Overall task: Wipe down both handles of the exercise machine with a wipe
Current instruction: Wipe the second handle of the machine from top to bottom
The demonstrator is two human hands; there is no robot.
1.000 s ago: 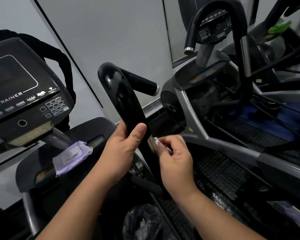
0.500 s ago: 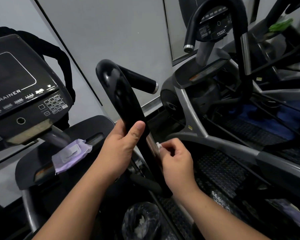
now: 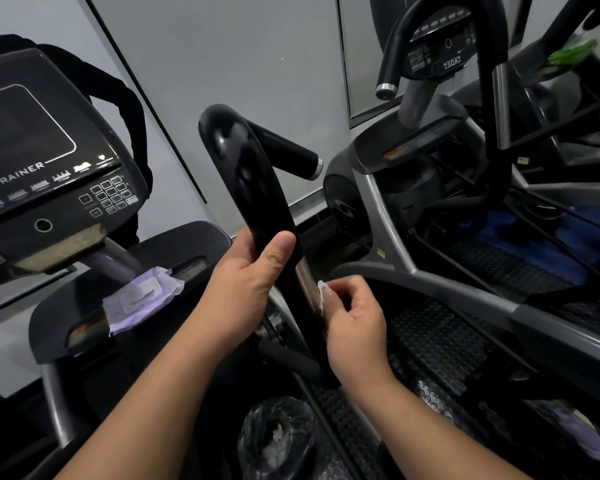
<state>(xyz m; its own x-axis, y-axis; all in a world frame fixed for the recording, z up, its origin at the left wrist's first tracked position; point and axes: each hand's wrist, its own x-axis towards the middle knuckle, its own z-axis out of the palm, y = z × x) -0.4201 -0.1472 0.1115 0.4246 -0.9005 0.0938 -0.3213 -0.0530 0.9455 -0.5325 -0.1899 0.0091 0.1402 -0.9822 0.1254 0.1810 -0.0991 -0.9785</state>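
A glossy black curved handle [image 3: 246, 174] of the exercise machine rises in the middle of the head view. My left hand [image 3: 246, 285] grips it around its lower part, thumb up on the front. Just below, my right hand [image 3: 355, 318] pinches a small white wipe [image 3: 321, 291] and presses it against the handle's silver sensor strip [image 3: 305, 282]. Most of the wipe is hidden in my fingers. A short side grip [image 3: 288, 150] with a silver cap sticks out to the right near the handle's top.
The machine's console [image 3: 45, 168] stands at the left. A purple wipe packet [image 3: 141, 297] lies on the tray below it. A black-lined bin [image 3: 278, 438] sits on the floor between my arms. Another exercise machine [image 3: 440, 64] stands close at the right. A grey wall is behind.
My right hand with the wipe has slid slightly along the silver strip beside the handle. My left hand has kept its grip. The camera has shifted a little.
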